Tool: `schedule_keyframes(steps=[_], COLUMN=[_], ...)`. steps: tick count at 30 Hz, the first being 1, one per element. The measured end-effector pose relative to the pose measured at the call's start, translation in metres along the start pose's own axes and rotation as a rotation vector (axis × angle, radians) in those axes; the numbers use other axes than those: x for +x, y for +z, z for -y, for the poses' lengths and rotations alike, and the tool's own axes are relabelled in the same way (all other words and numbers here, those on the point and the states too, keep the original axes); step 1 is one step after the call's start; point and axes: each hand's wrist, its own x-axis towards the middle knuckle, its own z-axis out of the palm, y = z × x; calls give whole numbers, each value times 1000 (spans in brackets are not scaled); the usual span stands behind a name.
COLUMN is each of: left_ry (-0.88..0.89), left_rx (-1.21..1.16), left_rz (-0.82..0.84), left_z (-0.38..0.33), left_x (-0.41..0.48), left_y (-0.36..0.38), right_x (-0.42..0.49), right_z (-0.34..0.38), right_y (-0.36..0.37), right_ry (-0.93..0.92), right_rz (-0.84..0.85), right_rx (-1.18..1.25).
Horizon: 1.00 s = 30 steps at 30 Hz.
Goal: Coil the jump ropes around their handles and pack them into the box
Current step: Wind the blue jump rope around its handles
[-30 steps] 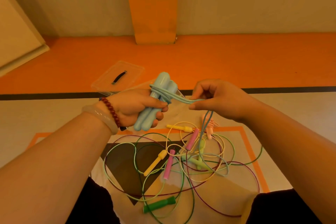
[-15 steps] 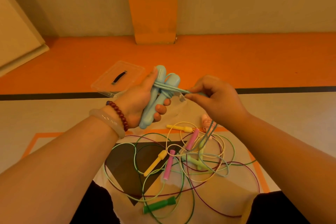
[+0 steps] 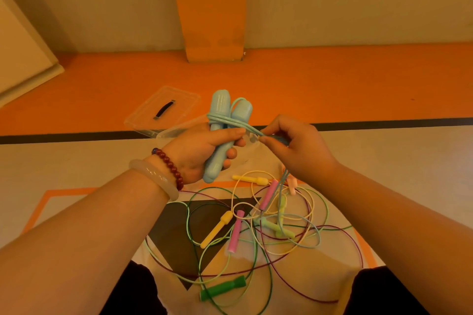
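Blue handles point(image 3: 225, 123), a pair side by side, tilted a bit off upright, sit in L hand point(image 3: 202, 153). Its grip is clamped round their lower half, thumb across the front. Blue rope point(image 3: 240, 124) is wound a few turns round both handles near the top, then runs to R hand point(image 3: 294, 151), whose grip pinches it btwn thumb & fingertips, just beside L thumb. From there the rope drops to the pile on the floor.

Clear box point(image 3: 176, 132) is on the floor right behind the hands, mostly hidden. Clear lid point(image 3: 163, 110) w/ black strap lies flat further back-left on the orange band.

Below the hands is a tangle of loose ropes: yellow handle point(image 3: 216, 229), pink handle point(image 3: 235, 231), pale-green handles point(image 3: 277, 227) mid-pile, green handle point(image 3: 222, 288) nearest the knees. Green, yellow & purple cords overlap.

L wrist has a red bead bracelet point(image 3: 170, 165) & pale bangle point(image 3: 153, 178).
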Motion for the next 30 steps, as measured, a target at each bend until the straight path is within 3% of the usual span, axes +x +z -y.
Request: schedule_keyframes(steps=[7,13,19,30], left_ry=[-41,-84,-62,45], left_rx=[82,116,-55,-33], left_rz=[115,191,236,-35], left_z=[9,16,13,3], left_x=[-3,-3,-3,1], left_y=[6,12,12,11], right_x=[6,6,6,8], right_z=[14,16,14,-8], right_y=[2,2,0,-11], right_ry=[294,177,144,-104], right_rz=[-30,48,52,-27], right_rx=[300,286,312,-129])
